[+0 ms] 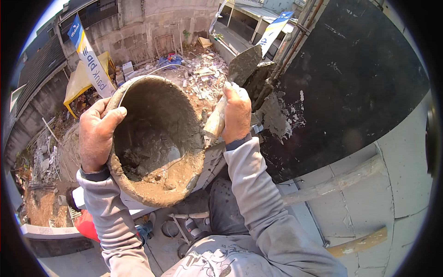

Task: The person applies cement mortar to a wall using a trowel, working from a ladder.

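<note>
My left hand is closed on the rim of a round, mortar-caked bucket, its thumb over the edge. The bucket is tilted, its mouth facing me. Wet grey mortar lies in its lower part, and a thin wire handle arcs over the far rim. To the right, my right hand is wrapped round the handle of a trowel. The trowel's blade points up and away, coated in grey mortar. Beyond the right hand, rough mortar sticks to the edge of a large black panel.
Wooden poles jut from the pale block wall at right. Metal rods run along the panel's edge. Below lie a rubble-strewn yard, banners and a small bucket. A person in red is at lower left.
</note>
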Action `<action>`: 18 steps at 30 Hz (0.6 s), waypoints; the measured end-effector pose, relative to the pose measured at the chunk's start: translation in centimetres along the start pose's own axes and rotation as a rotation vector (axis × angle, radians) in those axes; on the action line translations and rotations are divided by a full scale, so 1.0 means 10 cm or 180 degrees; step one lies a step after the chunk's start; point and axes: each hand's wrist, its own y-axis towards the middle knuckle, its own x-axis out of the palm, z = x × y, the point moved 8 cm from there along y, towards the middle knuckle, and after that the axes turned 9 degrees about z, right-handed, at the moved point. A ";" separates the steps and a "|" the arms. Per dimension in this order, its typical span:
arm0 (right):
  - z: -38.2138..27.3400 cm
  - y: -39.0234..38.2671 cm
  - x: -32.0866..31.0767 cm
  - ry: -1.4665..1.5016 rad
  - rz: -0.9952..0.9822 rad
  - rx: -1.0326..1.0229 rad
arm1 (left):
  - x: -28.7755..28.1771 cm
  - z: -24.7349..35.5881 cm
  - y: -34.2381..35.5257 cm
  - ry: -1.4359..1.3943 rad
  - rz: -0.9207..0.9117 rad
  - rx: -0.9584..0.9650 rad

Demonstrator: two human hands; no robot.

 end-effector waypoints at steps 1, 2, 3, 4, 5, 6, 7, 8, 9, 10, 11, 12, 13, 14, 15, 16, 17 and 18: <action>-0.03 0.09 -0.04 0.0027 0.0022 0.0045 | -0.01 -0.01 0.01 0.0077 -0.0008 0.0047; -0.06 0.13 -0.08 0.0124 0.0050 0.0192 | -0.01 -0.02 0.03 0.0153 -0.0029 0.0094; -0.08 0.13 -0.13 0.0305 0.0212 0.0325 | -0.01 -0.04 0.04 0.0148 -0.0049 0.0089; 0.05 0.18 -0.23 0.0426 0.0304 0.0386 | -0.02 -0.06 0.04 0.0054 -0.0037 0.0035; 0.17 0.24 -0.34 0.0555 0.0406 0.0439 | -0.01 -0.07 0.04 -0.0039 -0.0039 -0.0014; 0.28 0.12 -0.36 0.0599 0.0437 0.0723 | -0.06 -0.09 0.06 0.0005 -0.0034 0.0020; 0.42 -0.08 -0.38 0.0646 0.0470 0.1006 | -0.07 -0.11 0.07 0.0016 -0.0058 0.0005; 0.50 -0.22 -0.43 0.0460 0.0394 0.0786 | -0.09 -0.08 0.07 -0.0045 -0.0050 -0.0043; 0.59 -0.38 -0.47 0.0099 0.0124 0.0752 | -0.10 -0.08 0.08 -0.0108 -0.0045 -0.0102; 0.74 -0.49 -0.61 -0.0565 -0.0016 0.0179 | -0.07 -0.08 0.09 -0.0156 -0.0117 -0.0128; 0.87 -0.65 -0.70 -0.1029 -0.0153 -0.0124 | -0.07 -0.07 0.10 -0.0138 -0.0135 -0.0126; 0.84 -0.93 -0.72 -0.1139 -0.0530 -0.0028 | -0.09 -0.13 0.12 -0.0184 -0.0116 -0.0182; 0.84 -1.13 -0.76 -0.1634 -0.0728 -0.0440 | -0.12 -0.12 0.12 -0.0216 -0.0098 -0.0219; 1.04 -1.23 -0.93 -0.1241 -0.0772 -0.0043 | -0.11 -0.16 0.15 -0.0251 -0.0138 -0.0194; 1.05 -1.34 -0.92 -0.1067 -0.0703 0.0204 | -0.14 -0.17 0.16 -0.0228 -0.0129 -0.0201; 1.18 -1.42 -1.01 -0.0767 -0.0479 0.1200 | -0.17 -0.18 0.16 -0.0213 -0.0095 -0.0225; 1.15 -1.53 -1.00 -0.0452 -0.0247 0.2175 | -0.18 -0.18 0.17 -0.0207 -0.0062 -0.0236; 1.17 -1.50 -1.03 -0.0419 -0.0224 0.2224 | -0.18 -0.17 0.17 -0.0193 -0.0048 -0.0229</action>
